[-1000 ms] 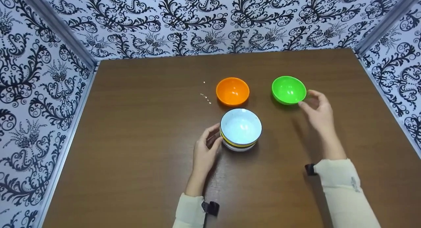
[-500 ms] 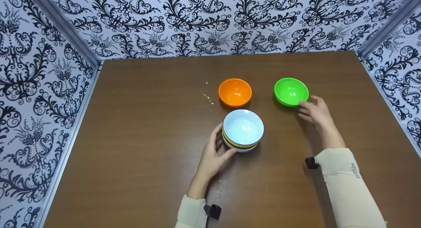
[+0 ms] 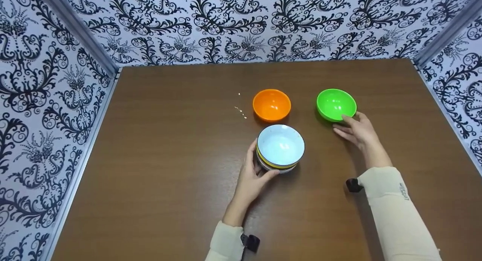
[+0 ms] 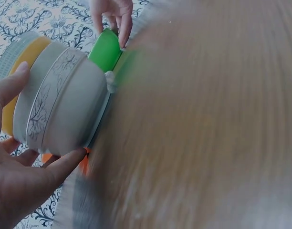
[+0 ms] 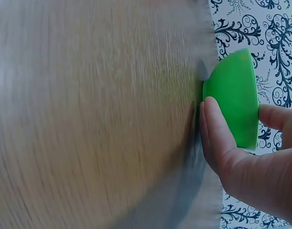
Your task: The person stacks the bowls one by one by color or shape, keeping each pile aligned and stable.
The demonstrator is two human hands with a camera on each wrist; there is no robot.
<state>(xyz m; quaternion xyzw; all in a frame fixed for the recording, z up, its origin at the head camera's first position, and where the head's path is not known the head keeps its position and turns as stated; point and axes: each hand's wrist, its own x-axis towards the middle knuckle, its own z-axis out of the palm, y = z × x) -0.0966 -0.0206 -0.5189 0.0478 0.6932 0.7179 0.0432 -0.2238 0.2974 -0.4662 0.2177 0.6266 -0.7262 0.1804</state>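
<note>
A stack of bowls (image 3: 281, 144) stands near the middle of the table, its top bowl pale blue. A yellow band and white bowls show beneath; one white bowl (image 4: 74, 100) carries a grey floral pattern. My left hand (image 3: 251, 180) grips the stack from the left, with the thumb and fingers spread along its side. Farther right sits a green bowl (image 3: 335, 102). My right hand (image 3: 360, 133) holds it at the near right side, with the thumb (image 5: 272, 116) at the rim and fingers (image 5: 215, 125) against the lower wall.
An orange bowl (image 3: 272, 105) stands just behind the stack, left of the green one. Small pale marks (image 3: 240, 112) lie on the brown wooden table (image 3: 169, 148). Patterned panels (image 3: 226, 27) border the table at the back and both sides.
My left hand has slid round toward the near side of the stack. My right hand's fingers have moved from the green bowl's right edge to beneath its near side. The bowls stay in place.
</note>
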